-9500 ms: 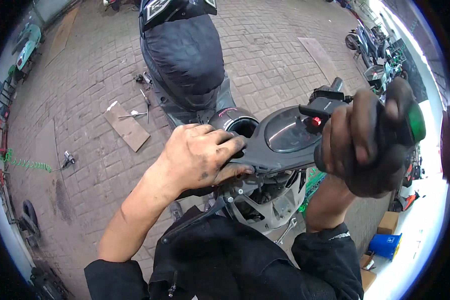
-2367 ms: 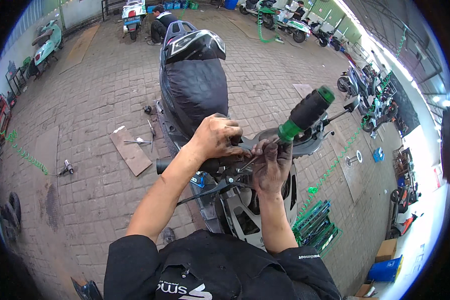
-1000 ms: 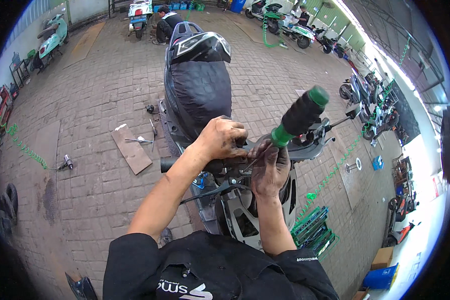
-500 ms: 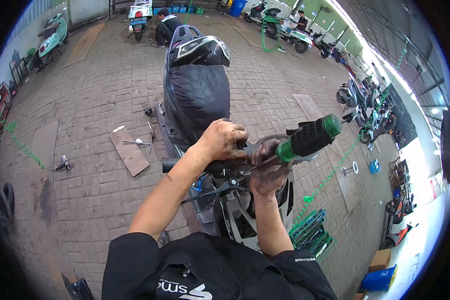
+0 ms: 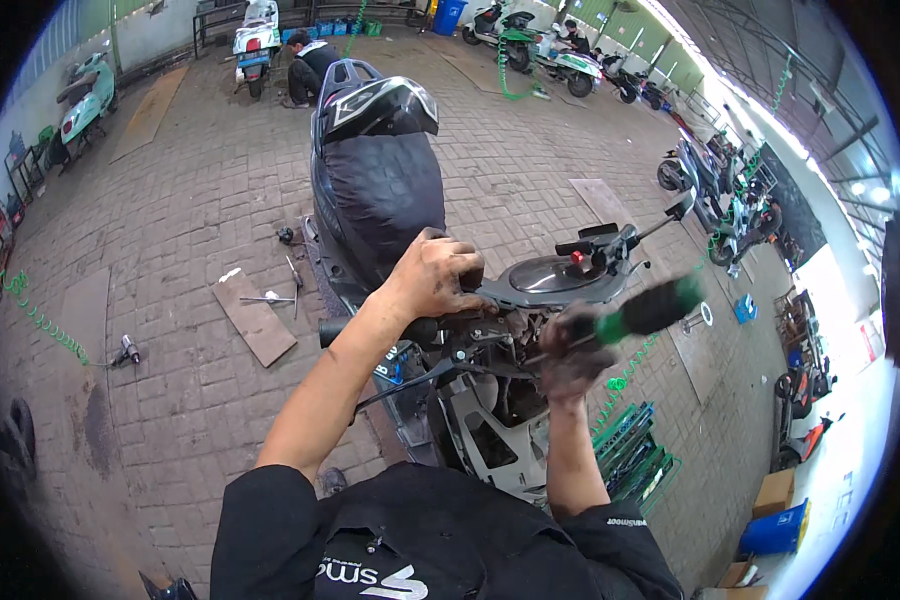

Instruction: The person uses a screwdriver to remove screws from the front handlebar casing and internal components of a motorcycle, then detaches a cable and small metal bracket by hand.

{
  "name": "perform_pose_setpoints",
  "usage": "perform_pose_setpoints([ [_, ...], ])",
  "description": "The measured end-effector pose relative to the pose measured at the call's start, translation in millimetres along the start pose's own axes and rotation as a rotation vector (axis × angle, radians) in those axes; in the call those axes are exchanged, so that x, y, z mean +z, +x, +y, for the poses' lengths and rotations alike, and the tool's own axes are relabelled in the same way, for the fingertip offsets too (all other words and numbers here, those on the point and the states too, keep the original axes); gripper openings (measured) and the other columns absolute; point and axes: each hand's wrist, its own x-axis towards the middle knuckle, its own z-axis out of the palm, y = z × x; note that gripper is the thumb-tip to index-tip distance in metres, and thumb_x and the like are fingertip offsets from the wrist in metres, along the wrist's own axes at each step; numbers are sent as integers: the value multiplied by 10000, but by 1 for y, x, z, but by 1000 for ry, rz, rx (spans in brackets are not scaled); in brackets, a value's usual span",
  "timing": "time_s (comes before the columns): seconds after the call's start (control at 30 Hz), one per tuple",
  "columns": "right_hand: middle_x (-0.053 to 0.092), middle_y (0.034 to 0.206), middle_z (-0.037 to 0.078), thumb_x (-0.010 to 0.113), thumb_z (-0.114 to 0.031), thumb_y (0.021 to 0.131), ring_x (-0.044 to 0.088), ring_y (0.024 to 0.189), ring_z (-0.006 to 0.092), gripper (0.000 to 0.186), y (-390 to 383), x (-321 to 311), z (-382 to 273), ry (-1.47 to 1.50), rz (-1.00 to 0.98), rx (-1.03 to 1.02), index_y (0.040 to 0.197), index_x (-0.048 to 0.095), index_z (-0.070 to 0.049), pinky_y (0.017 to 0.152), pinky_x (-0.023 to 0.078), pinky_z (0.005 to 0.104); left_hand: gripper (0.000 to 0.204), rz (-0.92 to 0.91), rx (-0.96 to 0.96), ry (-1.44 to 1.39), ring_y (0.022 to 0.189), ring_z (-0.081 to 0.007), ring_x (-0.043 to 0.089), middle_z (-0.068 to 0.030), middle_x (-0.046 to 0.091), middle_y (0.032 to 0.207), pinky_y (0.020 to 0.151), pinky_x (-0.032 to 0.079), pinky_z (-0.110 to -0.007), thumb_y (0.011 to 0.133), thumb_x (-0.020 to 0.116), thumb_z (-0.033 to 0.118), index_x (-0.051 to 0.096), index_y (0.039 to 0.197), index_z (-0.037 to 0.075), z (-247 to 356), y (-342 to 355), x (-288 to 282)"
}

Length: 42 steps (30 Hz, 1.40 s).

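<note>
A scooter stands in front of me with its handlebar area opened up; the instrument panel [image 5: 550, 275] and bare frame parts [image 5: 485, 425] show. My left hand [image 5: 435, 275] curls its fingers over the handlebar cover [image 5: 500, 292] at the panel's left edge. Its fingertips are partly hidden among the parts. My right hand [image 5: 573, 358], dark with grime, is closed around a large screwdriver [image 5: 652, 308] with a green and black handle. The handle points up and right, smeared by motion. Its shaft runs toward the handlebar centre, and I cannot tell whether the tip touches anything.
Behind the handlebar is the scooter's black seat [image 5: 385, 190]. Tools [image 5: 275, 297] and a board [image 5: 255, 320] lie on the brick floor at left, near an air tool [image 5: 128, 350] on a coiled hose. A green rack [image 5: 635, 460] stands at right. A person [image 5: 310, 68] crouches behind.
My right hand and the screwdriver have moved right and slightly down, uncovering the instrument panel. My left hand stays at the handlebar cover. The view has shifted a little.
</note>
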Motion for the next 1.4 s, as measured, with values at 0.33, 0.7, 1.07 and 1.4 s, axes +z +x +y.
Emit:
perform_pose_setpoints([
  [0.33, 618, 696, 186, 669, -202, 753, 605, 621, 311, 214, -7, 13, 9, -1271, -33, 275, 762, 623, 7, 576, 463, 356, 436, 5, -21, -11, 793, -216, 603, -27, 631, 862, 716, 407, -361, 572, 737, 474, 599, 769, 109, 1, 2, -3],
  [0.7, 584, 721, 242, 629, -175, 721, 572, 713, 403, 237, -3, 5, 25, -1223, -124, 264, 789, 568, 43, 661, 446, 429, 417, 50, -39, -111, 733, -224, 592, -31, 596, 756, 676, 405, -350, 564, 751, 435, 591, 750, 99, -1, -2, 4],
  [1.07, 600, 743, 243, 650, -170, 684, 590, 726, 386, 264, 0, 13, 12, -1259, -44, 309, 758, 577, 73, 660, 461, 405, 360, -14, 32, -115, 842, -231, 556, -37, 561, 876, 749, 400, -353, 589, 729, 294, 561, 847, 108, 16, -2, -6],
  [1.4, 602, 742, 244, 661, -177, 685, 601, 728, 367, 276, -5, 10, 18, -1183, 48, 278, 758, 582, 77, 662, 460, 400, 239, -174, 6, 73, 1219, -321, 344, -109, 395, 1317, 995, 258, -469, 667, 693, 315, 648, 866, 190, 54, -20, -22],
])
